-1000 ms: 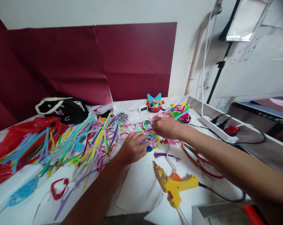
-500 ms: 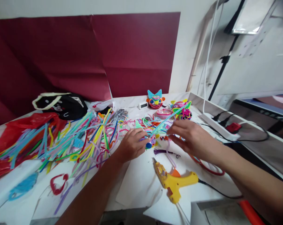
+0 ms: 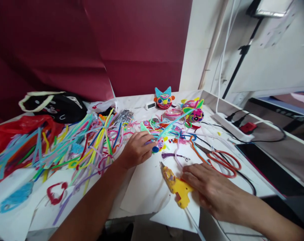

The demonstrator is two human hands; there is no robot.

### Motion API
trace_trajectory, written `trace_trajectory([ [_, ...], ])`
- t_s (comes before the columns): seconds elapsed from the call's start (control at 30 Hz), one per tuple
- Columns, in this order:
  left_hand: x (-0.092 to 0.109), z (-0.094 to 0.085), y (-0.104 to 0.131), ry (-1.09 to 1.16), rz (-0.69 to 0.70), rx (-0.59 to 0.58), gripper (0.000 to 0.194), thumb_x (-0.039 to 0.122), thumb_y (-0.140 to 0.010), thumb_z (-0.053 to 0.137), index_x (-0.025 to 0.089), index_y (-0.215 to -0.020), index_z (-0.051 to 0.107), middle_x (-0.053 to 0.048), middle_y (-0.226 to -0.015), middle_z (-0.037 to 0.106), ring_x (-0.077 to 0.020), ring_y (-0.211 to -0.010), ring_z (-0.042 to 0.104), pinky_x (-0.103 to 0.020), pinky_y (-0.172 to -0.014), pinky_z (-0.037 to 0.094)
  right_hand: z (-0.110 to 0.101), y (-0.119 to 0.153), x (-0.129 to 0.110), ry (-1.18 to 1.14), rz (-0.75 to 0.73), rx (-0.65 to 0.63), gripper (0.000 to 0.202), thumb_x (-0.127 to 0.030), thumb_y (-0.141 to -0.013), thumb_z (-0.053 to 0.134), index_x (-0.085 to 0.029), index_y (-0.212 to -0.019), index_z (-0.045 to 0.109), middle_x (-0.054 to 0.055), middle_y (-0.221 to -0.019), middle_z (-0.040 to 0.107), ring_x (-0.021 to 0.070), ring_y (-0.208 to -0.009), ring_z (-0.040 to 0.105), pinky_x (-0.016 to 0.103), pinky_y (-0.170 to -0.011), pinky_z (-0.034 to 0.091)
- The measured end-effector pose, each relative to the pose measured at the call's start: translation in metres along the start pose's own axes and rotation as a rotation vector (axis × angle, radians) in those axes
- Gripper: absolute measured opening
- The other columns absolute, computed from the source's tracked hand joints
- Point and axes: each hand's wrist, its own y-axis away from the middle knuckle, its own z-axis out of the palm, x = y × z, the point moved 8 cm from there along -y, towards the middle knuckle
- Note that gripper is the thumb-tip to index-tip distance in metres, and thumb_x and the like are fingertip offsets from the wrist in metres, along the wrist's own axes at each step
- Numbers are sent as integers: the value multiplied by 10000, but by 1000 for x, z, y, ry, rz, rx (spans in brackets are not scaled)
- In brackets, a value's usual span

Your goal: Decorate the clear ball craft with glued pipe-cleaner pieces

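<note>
My left hand (image 3: 138,149) is closed around the side of a small pipe-cleaner figure (image 3: 160,144) in pink and purple with a dark blue round eye. Its fingers hide part of it. Over the handle of a yellow hot glue gun (image 3: 175,185) lies my right hand (image 3: 212,190), its fingers curled about the grip, which is mostly covered. The gun rests on white paper with its nozzle towards the figure and a clear glue stick out of its back. Between the figure and the gun lies a purple tassel (image 3: 170,155).
Orange-handled scissors (image 3: 224,162) lie right of the gun. Piled pipe cleaners (image 3: 96,147) spread over the left side, beside a red plastic bag (image 3: 21,130). A finished figure with blue ears (image 3: 164,98) stands at the back. On the right are a power strip (image 3: 233,129) and a phone (image 3: 269,169).
My right hand has come down from beside the small figure to the glue gun's handle. The scissors now show fully. My left hand stays at the figure, and the view has shifted slightly.
</note>
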Motion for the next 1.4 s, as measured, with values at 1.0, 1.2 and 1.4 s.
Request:
trace_trajectory([
  [1.0, -8, 1, 8, 63, -62, 22, 379, 116, -821, 577, 233, -1179, 625, -95, -1166, 686, -258, -1140, 557, -453, -931, 496, -27, 64, 144, 203, 540, 341, 369, -318, -831, 510, -260, -1192, 556, 120, -1063, 665, 217, -699, 691, 325, -571, 539],
  [1.2, -9, 3, 10, 47, -77, 12, 376, 136, -818, 586, 248, -1175, 624, -87, -1229, 671, -262, -1185, 545, -459, -947, 493, -57, 92, 131, -74, 631, 523, 446, -537, -792, 665, -303, -1165, 590, 102, -828, 714, 222, -611, 674, 311, -520, 549],
  [1.4, -7, 1, 9, 21, -69, 23, 379, 113, -798, 587, 239, -1152, 633, -91, -1213, 679, -266, -1161, 558, -456, -929, 490, -33, 50, 90, -295, 503, 466, 482, -543, -846, 590, -257, -1228, 659, 72, -929, 748, 239, -773, 704, 304, -598, 571],
])
